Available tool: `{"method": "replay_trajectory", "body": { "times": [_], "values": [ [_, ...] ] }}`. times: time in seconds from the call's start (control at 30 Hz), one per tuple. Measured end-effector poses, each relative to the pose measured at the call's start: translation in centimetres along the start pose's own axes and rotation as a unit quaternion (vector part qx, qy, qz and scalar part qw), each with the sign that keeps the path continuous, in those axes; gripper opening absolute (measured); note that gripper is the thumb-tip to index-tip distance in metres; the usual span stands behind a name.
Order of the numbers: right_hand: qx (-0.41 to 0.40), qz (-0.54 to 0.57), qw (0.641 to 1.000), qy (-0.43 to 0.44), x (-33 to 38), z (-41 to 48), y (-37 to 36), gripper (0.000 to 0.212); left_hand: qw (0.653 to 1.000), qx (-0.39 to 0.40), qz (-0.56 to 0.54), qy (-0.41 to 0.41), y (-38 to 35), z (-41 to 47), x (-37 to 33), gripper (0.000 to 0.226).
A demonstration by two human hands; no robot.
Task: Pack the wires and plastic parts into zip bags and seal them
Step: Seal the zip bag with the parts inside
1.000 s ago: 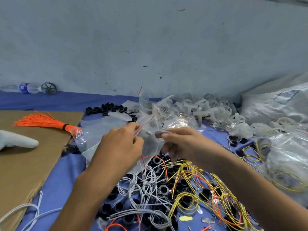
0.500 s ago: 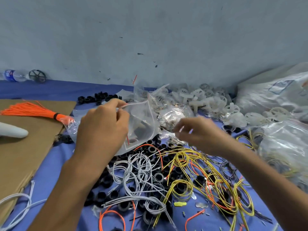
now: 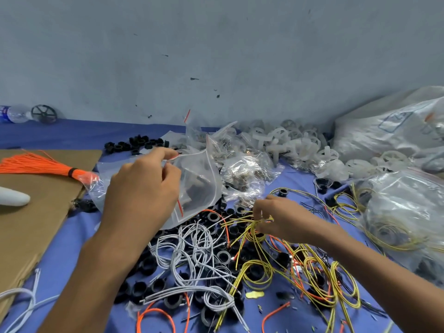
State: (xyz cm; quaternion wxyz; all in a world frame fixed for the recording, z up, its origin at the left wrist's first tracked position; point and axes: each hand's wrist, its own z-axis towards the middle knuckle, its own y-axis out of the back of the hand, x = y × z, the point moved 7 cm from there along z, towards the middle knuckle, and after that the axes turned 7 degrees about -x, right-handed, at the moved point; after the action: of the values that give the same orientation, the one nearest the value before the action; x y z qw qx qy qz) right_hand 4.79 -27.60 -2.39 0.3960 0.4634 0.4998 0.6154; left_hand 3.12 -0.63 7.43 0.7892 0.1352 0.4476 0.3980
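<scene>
While the left hand (image 3: 144,195) holds a clear zip bag (image 3: 201,179) up off the desk (image 3: 79,227), its grip is a pinch of thumb and fingertips on the bag's rim, close to the red zip strip. The right hand (image 3: 271,219) is low and to the right, fingers curled and pinching a bunch of yellow wires (image 3: 249,231) out of the tangle.

The coming move, I'd judge, turns on this: the bag lies left of and a little farther than the wire bunch, near it but not touching. The red strip seems to run far-to-near along the bag's left side beside the left hand, so the mouth may face away from the wires. The bunch trails toward the near edge from the pinch, its long axis roughly far to near. The right hand is the nearer one to the wires.

A dark shape shows through the bag's film; I cannot tell whether it is inside or behind. Grey wires (image 3: 192,248) and black plastic rings (image 3: 213,217) lie loose below the bag. Farther off sit small filled bags (image 3: 245,174) and white plastic wheels (image 3: 288,143). At the right, a large bag (image 3: 403,207) holds more yellow wire.
</scene>
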Motion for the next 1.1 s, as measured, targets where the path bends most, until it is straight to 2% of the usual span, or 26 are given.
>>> {"method": "replay_trajectory", "body": {
  "times": [0.17,0.23,0.33,0.43,0.53,0.6,0.73,0.87,1.03,1.1],
  "values": [
    [-0.108,0.147,0.982,-0.049,-1.4,-1.2,6.9,0.011,1.0,0.012,0.001,-0.001,-0.4,0.0,0.2,0.034],
    [-0.145,0.255,0.955,-0.046,-1.4,-1.8,9.3,0.013,1.0,0.022,0.004,-0.002,-0.8,-0.1,0.1,0.037],
    [-0.181,0.411,0.893,-0.011,-0.5,-2.6,11.9,0.013,0.999,0.039,0.007,0.0,-1.2,-0.2,0.1,0.041],
    [-0.252,0.445,0.859,0.013,0.0,-3.0,14.3,0.011,0.999,0.046,0.003,0.008,-1.2,-0.3,0.2,0.033],
    [-0.316,0.416,0.853,0.012,-0.2,-3.2,16.1,0.014,0.999,0.045,0.01,0.009,-1.2,-0.4,0.3,0.025],
    [-0.338,0.437,0.833,0.022,-0.1,-3.4,17.1,0.014,0.999,0.042,0.023,0.002,-1.2,-0.4,0.2,0.022],
    [-0.327,0.55,0.767,0.049,1.1,-3.4,18.0,0.014,0.998,0.022,0.054,-0.035,-1.1,-0.5,-0.4,0.026],
    [-0.314,0.636,0.704,0.047,1.8,-3.0,18.6,0.005,0.997,0.023,0.066,-0.026,-1.1,-0.5,-0.2,0.025],
    [-0.227,0.744,0.628,0.026,4.3,-1.2,16.0,0.004,0.998,0.053,0.024,-0.002,-1.7,-0.5,0.1,0.024],
    [-0.18,0.768,0.615,-0.003,5.9,0.0,13.0,0.01,0.998,0.062,0.011,0.002,-1.9,-0.6,0.0,0.023]
  ]
}}
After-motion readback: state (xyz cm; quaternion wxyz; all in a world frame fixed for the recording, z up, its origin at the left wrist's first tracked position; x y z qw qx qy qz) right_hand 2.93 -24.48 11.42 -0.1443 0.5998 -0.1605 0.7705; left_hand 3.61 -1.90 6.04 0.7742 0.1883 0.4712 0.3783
